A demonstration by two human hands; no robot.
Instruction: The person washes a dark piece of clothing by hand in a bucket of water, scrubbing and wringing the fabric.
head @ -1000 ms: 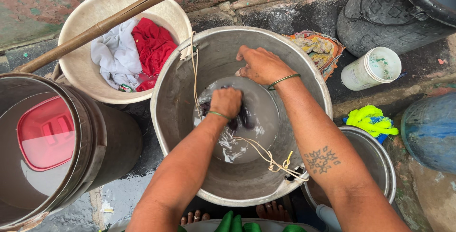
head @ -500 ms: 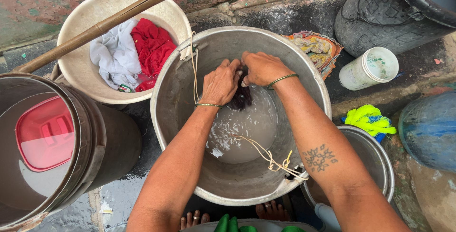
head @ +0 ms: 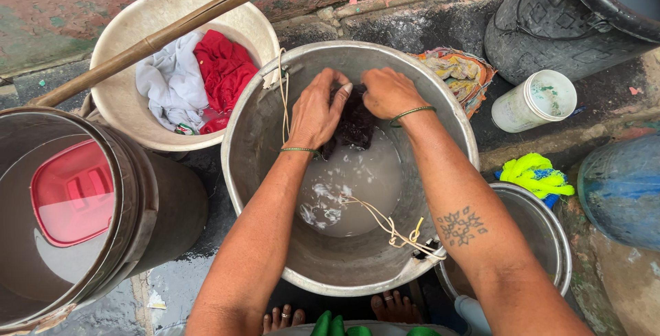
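At the far left stood one dark drum of water with one red scoop floating in it. Behind it, further off, sat one cream basin holding two pieces of laundry, one white cloth and one red cloth, with one wooden pole lying slantwise across its rim.

In the middle was the one big metal tub, with soapy water at its bottom and two cord handles, one on the far left rim and one on the near right rim. My left hand and my right hand were both inside it near the far wall, and each wrist wore one thin green bangle. Between them lay one dark wet garment, just above the water. My left fingers were curled over its left edge, and my right fingers were clenched on its right side, knuckles up, so both hands were grasping it.

To the right, one patterned cloth lay beside the tub, then one white plastic jar, one yellow-green scrubber, one smaller metal pot, one black bin far off, and one blue vessel at the edge.
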